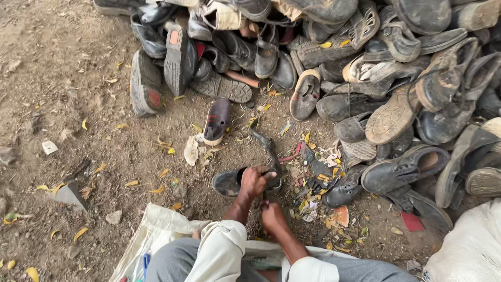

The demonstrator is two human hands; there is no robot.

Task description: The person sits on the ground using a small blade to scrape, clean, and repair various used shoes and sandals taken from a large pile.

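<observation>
Nearest the camera: grey trouser knees [172,261] and rolled pale sleeves [224,245], with a white woven sack [151,230] spread on the dirt under the seated person.
Left hand: left hand [254,180] lies clenched over the top of a dark worn shoe [229,183], gripping its upper and pinning it to the ground.
Right hand: right hand [271,215] sits closed just below and to the right of the left one, nearer the body; whatever it pinches is too small and shadowed to make out.
Shoe position: directly ahead of the knees, on bare earth, apart from the big shoe pile [365,68].
Long axis: the shoe runs roughly left to right across the view, toe end pointing left, the far end hidden under the left hand.
Strap: a dark strip [263,141] rises from the held end up and away towards the pile.
Nearer hand: the left is on the shoe; the right is close beside it, not clearly touching.
Surroundings: scraps and offcuts [318,183] lie just right of the hands; a lone sandal [217,121] rests further out.
</observation>
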